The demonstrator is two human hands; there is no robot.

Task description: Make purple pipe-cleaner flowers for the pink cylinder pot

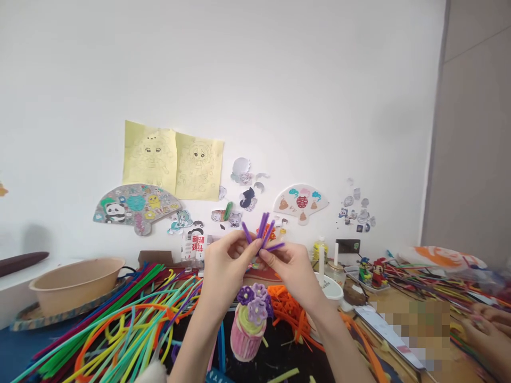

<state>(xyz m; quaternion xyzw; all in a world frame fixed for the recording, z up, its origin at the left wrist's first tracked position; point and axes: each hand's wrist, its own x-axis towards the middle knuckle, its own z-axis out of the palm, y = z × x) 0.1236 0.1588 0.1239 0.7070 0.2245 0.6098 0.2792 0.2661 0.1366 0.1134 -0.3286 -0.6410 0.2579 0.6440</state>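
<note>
My left hand (231, 260) and my right hand (289, 268) are raised together above the table, fingertips close to each other. Both pinch a small bunch of short purple pipe cleaners (262, 227), whose ends fan upward and to the right. Where the pieces meet is partly hidden by my thumbs and fingers. Below and between my forearms stands a cupcake made of pipe cleaners (247, 335), with a pink ribbed base, a pale green swirl and purple flowers (256, 307) on top. It stands on a black mat (281, 346), untouched by either hand.
Long colourful pipe cleaners (131, 330) pile up at the left, near a beige basin (77, 284). Orange pipe-cleaner pieces (285, 308) lie behind my right forearm. A white tub (333, 290) and small figurines (377, 272) stand further right. Another person's hands (485, 332) are at the right edge.
</note>
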